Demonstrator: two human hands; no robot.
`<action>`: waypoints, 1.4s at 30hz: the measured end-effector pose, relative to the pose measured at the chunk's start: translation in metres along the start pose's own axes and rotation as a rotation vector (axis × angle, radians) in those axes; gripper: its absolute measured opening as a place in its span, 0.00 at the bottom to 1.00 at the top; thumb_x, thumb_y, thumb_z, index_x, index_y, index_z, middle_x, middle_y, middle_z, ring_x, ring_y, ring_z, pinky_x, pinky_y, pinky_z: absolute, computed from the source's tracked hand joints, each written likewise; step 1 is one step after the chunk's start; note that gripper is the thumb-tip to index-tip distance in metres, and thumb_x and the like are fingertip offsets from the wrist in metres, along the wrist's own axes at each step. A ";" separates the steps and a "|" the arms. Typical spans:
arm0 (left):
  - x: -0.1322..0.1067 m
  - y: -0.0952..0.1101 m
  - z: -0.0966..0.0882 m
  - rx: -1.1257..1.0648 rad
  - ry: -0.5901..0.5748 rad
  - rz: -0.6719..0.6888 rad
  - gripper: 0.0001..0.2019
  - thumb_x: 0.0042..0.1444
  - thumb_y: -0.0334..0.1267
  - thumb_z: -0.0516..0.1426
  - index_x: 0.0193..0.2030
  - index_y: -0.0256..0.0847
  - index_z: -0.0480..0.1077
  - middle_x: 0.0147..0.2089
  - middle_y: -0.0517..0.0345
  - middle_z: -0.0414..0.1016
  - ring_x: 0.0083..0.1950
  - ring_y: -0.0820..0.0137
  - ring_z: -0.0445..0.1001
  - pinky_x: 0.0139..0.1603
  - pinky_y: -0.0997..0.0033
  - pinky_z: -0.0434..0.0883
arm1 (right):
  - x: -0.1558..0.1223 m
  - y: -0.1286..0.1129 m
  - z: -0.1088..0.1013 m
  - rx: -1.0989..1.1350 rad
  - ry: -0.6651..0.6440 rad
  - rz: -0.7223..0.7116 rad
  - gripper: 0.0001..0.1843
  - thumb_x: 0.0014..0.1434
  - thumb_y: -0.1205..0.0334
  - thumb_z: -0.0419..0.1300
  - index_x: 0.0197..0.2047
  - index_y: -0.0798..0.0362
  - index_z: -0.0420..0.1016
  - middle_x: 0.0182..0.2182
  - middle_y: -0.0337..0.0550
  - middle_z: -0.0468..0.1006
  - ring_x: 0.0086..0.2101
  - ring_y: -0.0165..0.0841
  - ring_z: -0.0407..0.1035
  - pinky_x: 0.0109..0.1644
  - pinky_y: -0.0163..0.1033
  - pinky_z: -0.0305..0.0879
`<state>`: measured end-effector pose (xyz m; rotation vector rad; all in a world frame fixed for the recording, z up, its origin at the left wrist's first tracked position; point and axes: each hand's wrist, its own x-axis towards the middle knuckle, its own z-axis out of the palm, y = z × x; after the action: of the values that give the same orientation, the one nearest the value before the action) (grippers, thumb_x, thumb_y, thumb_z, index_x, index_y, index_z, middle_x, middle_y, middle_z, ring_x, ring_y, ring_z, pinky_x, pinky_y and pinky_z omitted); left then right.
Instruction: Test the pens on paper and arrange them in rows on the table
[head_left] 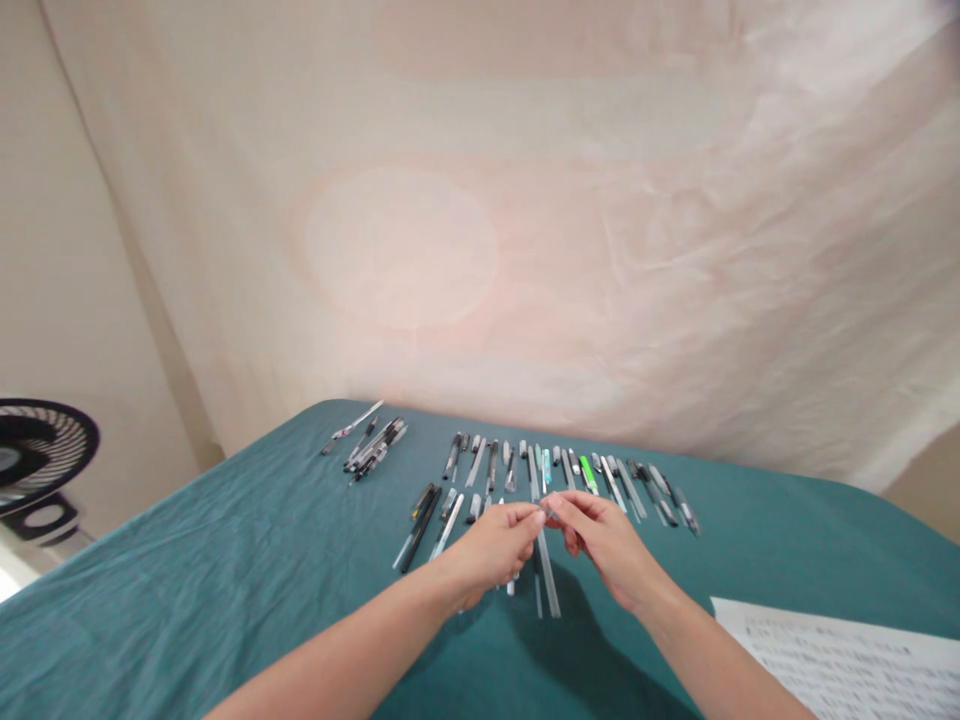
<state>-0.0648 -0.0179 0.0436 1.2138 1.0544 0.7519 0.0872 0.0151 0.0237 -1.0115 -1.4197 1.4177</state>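
My left hand (495, 548) and my right hand (604, 540) meet over the front row of pens. Both are closed in a pinch, fingertips almost touching. Between them shows a bit of a small greyish piece (551, 513), too small to name. Just beneath lie clear pen barrels (549, 580), partly covered by my hands. To the left of my left hand rest a dark pen (421, 530) and a pale pen (448, 527). Behind my hands runs a row of pens and caps, with a bright green pen (588, 474) among them.
A loose pile of pens (376, 448) lies at the back left, near a slim white pen (358, 420). A sheet of writing (847, 650) is at the front right of the green tablecloth (225, 590). A black fan (45, 450) stands beyond the left edge; a pale cloth hangs behind.
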 end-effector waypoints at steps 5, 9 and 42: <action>0.001 0.001 0.001 0.061 0.034 0.002 0.22 0.52 0.54 0.46 0.38 0.35 0.65 0.17 0.71 0.46 0.17 0.82 0.43 0.17 0.79 0.44 | 0.006 -0.003 -0.009 0.084 0.070 0.009 0.18 0.47 0.49 0.59 0.32 0.56 0.72 0.24 0.39 0.70 0.19 0.23 0.58 0.21 0.31 0.55; 0.007 0.003 -0.002 0.145 0.132 0.000 0.22 0.54 0.51 0.43 0.41 0.35 0.65 0.18 0.69 0.50 0.18 0.80 0.47 0.18 0.79 0.47 | 0.018 0.009 -0.027 -0.039 0.083 0.022 0.16 0.48 0.50 0.57 0.31 0.56 0.71 0.26 0.40 0.71 0.21 0.25 0.62 0.22 0.32 0.60; -0.017 -0.007 0.016 1.237 -0.061 0.362 0.11 0.56 0.40 0.44 0.33 0.41 0.65 0.31 0.55 0.71 0.34 0.67 0.70 0.32 0.74 0.62 | 0.038 0.060 -0.036 -0.621 0.088 -0.091 0.09 0.49 0.59 0.54 0.31 0.54 0.69 0.22 0.39 0.74 0.18 0.28 0.66 0.23 0.33 0.60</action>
<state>-0.0567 -0.0404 0.0412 2.5045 1.2884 0.2527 0.1088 0.0631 -0.0361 -1.3473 -1.8620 0.8589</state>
